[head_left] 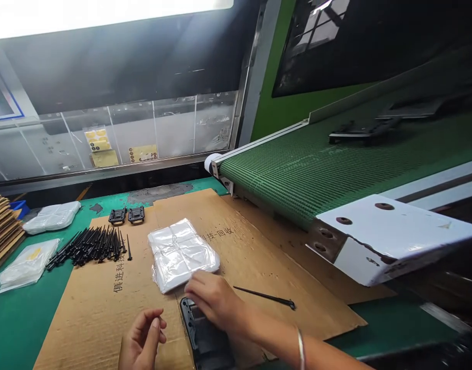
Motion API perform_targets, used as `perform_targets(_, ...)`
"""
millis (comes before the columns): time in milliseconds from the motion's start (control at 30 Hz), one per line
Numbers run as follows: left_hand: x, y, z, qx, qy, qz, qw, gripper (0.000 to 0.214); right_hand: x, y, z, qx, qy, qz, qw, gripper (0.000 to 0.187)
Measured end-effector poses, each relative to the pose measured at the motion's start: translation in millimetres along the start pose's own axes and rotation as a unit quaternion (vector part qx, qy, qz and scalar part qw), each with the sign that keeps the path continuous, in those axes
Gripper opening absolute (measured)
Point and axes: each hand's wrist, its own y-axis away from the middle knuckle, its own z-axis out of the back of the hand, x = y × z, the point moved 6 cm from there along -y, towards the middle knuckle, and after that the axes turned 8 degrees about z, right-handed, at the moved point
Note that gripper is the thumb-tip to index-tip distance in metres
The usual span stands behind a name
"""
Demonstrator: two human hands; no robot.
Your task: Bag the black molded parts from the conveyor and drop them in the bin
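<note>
Flattened cardboard sheets (105,318) cover a green work table (20,318), with a green mesh conveyor belt (297,164) at the right, a stack of clear plastic bags (181,254) mid-sheet and a pile of black plastic pins (87,246) to its left. The right hand (213,300), fingers curled, sits against the stack's near edge above a black plastic bracket (201,329); whether it grips anything cannot be told. The left hand (141,339) is closed to a pinch, with nothing visible in it.
</note>
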Motion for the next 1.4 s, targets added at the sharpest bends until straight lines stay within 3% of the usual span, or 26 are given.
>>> perform_targets(100,-26,-19,-16.9,0.008,-0.193,-0.077,0.978,0.028,-34,-41,-8,0.038,-0.025,-0.068,0.997,0.007)
perform_targets(200,-35,-35,-31.1,0.033,-0.338,-0.134,0.931,0.029,-54,-65,-22,0.083,-0.035,-0.081,0.993,0.022)
perform_targets(367,-33,-47,-40.7,0.046,-0.504,-0.160,0.847,0.041,-62,-72,-31,0.131,-0.030,-0.092,0.987,0.016)
perform_targets(467,-34,-50,-45.4,0.061,-0.542,-0.161,0.823,0.041,-60,-70,-31,0.141,-0.031,-0.082,0.986,0.017)
perform_targets(667,-34,-55,-49.5,0.072,-0.553,-0.171,0.812,0.036,-65,-71,-37,0.146,-0.055,-0.087,0.984,0.018)
perform_targets(867,-41,-55,-51.3,0.046,-0.551,-0.200,0.809,0.049,-74,-76,-37,0.144,-0.110,-0.112,0.977,0.021)
perform_targets(1133,-41,-67,-57.3,0.038,-0.542,-0.245,0.803,0.052,-84,-76,-37,0.106,-0.173,-0.140,0.969,0.020)
perform_targets(1400,-44,-84,-59.5,0.014,-0.513,-0.297,0.805,0.034,-90,-71,-42,0.099,-0.245,-0.151,0.953,0.021)
